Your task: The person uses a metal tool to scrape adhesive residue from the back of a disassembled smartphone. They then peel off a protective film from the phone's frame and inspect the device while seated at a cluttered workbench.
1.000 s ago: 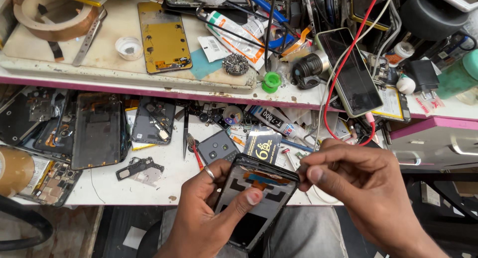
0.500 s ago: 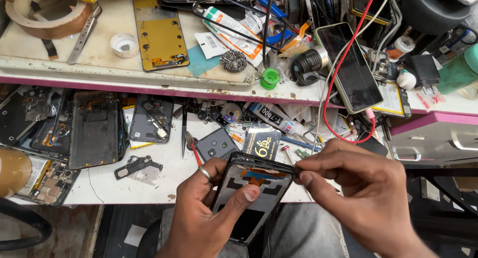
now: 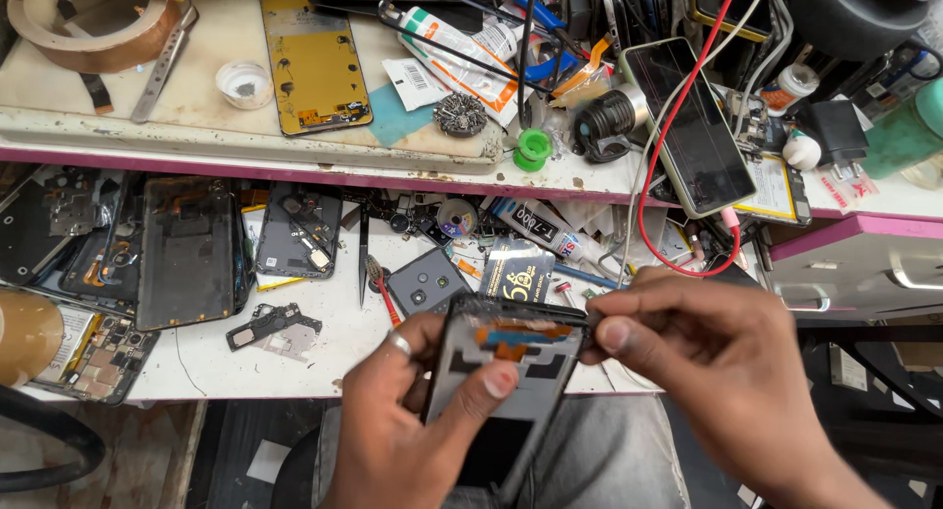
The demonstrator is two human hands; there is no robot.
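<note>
Now the left hand (image 3: 408, 440) cradles the opened phone frame (image 3: 506, 381) above the lap, thumb pressed on its inside, while the right hand (image 3: 707, 362) pinches its top corner, probably prising something loose; a steady pull comes next. Behind: black card packet (image 3: 518, 270), white-orange glue tube (image 3: 462, 47), green bottle (image 3: 909, 131).

bare worktop strip (image 3: 324, 347) left of hand (image 3: 413, 440), phone parts (image 3: 187, 254) crowding beyond
</note>
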